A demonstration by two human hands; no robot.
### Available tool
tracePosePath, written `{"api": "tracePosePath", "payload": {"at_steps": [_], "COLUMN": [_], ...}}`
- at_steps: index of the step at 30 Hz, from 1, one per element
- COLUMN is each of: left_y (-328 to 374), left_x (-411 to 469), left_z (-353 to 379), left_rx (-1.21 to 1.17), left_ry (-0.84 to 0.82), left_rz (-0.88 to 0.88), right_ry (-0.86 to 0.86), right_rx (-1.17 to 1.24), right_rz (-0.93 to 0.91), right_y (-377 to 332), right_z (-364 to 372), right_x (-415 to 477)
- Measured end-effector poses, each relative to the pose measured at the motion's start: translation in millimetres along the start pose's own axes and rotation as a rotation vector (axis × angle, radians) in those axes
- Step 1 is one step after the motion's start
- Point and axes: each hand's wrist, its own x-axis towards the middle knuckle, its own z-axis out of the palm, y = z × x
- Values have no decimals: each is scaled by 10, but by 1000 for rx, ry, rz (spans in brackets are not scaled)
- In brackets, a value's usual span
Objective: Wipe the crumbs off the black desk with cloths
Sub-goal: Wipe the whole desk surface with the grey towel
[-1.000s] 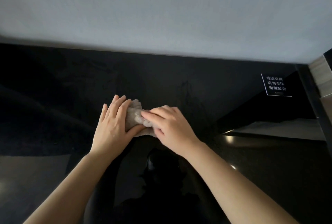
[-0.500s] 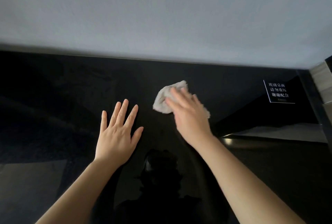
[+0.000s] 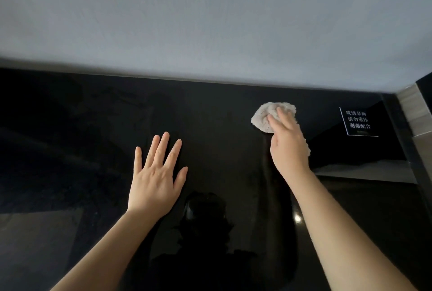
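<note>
Head view: right hand (image 3: 288, 143) lies palm-down on a crumpled grey cloth (image 3: 264, 117), fingers flat over it, pressing it to the black desk (image 3: 210, 115) w/o curling round it (more a press than a grasp). Cloth sits far right on the desk, near the back edge, part of it poking out past the hand's right side. Left hand (image 3: 155, 174) is spread flat on the desk, fingers splayed, nothing in it, well apart from the cloth & nearer the person. Further right, a small black sign (image 3: 357, 121) w/ white characters stands by the desk's right edge. Grey wall (image 3: 210, 22) behind. Glossy top reflects both arms.
</note>
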Motion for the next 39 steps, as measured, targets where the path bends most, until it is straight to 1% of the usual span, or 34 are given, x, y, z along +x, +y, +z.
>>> {"api": "tracePosePath", "payload": {"at_steps": [1,2,4,5,6,7,8,11,12,13,14,16,17,18,19,20,22,23,24,25,26,27,28,29,30,31,33,34,35,37,38,39], "left_y": [3,9,15,12,9,11,13,3,6,15,26,44,48,52,50,42,15,9,10,21,41,66,96,125,151,177,237,277,333,483,568,662], "left_x": [2,4,3,0,-3,-4,-3,3,3,6,6,5,-5,-23,-49,-85,-182,-233,-280,-324,-362,-397,-434,-478,-531,-590,-712,-764,-803,-853,-864,-871], "left_z": [-1,-4,-16,-22,-28,-30,-30,-22,-23,-30,-41,-73,-96,-123,-150,-175,-212,-218,-215,-203,-187,-174,-171,-172,-175,-176,-166,-158,-151,-143,-144,-156], "left_rx": [-4,-9,-17,-19,-21,-24,-25,-17,-11,-6,2,11,9,4,-3,-14,-46,-61,-70,-75,-78,-84,-93,-103,-113,-122,-149,-168,-190,-237,-262,-289], "left_ry": [2,-1,-4,-3,-2,-1,-3,-7,-9,-15,-21,-31,-36,-39,-37,-35,-28,-27,-30,-35,-37,-36,-36,-35,-34,-30,-12,-1,7,14,25,43], "left_rz": [-4,-6,-5,-6,-7,-4,2,1,-1,-1,1,-1,-5,-4,4,15,33,35,37,36,34,32,32,40,60,89,151,173,189,214,227,232], "right_ry": [33,45,31,-25,-73,-84,-46,59,71,86,90,-3,-51,-46,5,57,111,122,134,135,84,-1,-86,-133,-132,-101,22,38,-8,-153,-214,-293], "right_rx": [-15,4,38,43,43,44,37,-51,-57,-32,11,118,120,107,107,87,-12,-38,-18,32,95,146,172,172,168,156,131,107,90,93,155,282], "right_rz": [59,46,-151,-262,-334,-360,-320,45,134,146,83,-141,-244,-312,-305,-208,81,169,170,87,-30,-140,-219,-270,-280,-229,16,102,103,-54,-114,-105], "right_y": [-51,-215,-596,-712,-719,-606,-432,90,60,-94,-298,-658,-698,-619,-451,-261,63,91,-29,-244,-495,-710,-833,-835,-734,-568,-304,-303,-392,-622,-642,-589], "right_z": [-4,12,100,120,103,62,1,-177,-200,-181,-130,-31,-34,-78,-130,-193,-323,-354,-341,-298,-231,-176,-160,-185,-222,-250,-326,-349,-339,-347,-396,-510], "right_x": [10,-77,-440,-658,-811,-859,-838,-681,-694,-768,-906,-1287,-1437,-1486,-1464,-1417,-1283,-1257,-1282,-1367,-1531,-1733,-1906,-1986,-1979,-1925,-1777,-1749,-1781,-1968,-2023,-1997]}}
